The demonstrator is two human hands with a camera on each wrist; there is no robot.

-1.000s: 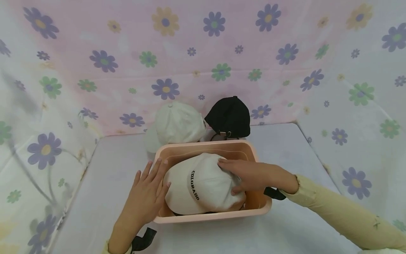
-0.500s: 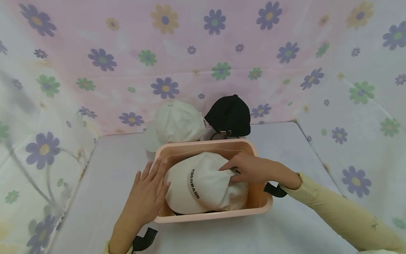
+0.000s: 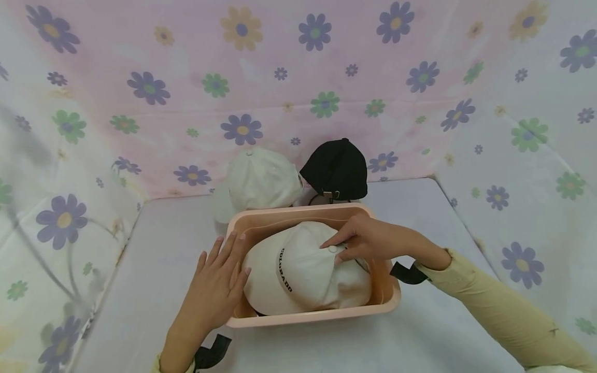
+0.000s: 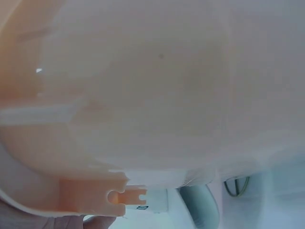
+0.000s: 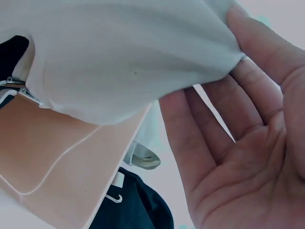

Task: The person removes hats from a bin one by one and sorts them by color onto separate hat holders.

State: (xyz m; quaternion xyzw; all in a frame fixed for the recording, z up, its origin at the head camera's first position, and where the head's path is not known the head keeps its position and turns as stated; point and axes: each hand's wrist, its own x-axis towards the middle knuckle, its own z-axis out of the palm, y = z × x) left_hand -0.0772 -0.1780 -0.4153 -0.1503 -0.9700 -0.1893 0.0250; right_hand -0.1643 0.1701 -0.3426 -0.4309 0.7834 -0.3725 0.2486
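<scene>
A white baseball cap (image 3: 303, 269) with dark "COLORADO" lettering lies in a peach plastic tub (image 3: 308, 320), its brim toward the left. My right hand (image 3: 368, 238) holds the crown's top, thumb and fingers on either side of the button. From the right wrist, the crown's fabric (image 5: 119, 62) rises to a peak between thumb and fingers (image 5: 186, 129). My left hand (image 3: 216, 285) rests along the tub's left edge with fingers extended. In the left wrist view, the tub's wall (image 4: 143, 95) fills most of the frame and only fingertips (image 4: 66, 222) show.
Behind the tub sit another white cap (image 3: 263, 178) and a black cap (image 3: 338, 171) with a metal strap buckle. They stand near the floral backdrop (image 3: 280, 88). A pale cloth surface (image 3: 158, 259) lies under everything, with floral sheets on both sides.
My right hand has moved from lying across the crown to holding its top by the button. The cap's rear has spread toward the right. My left hand stays in place.
</scene>
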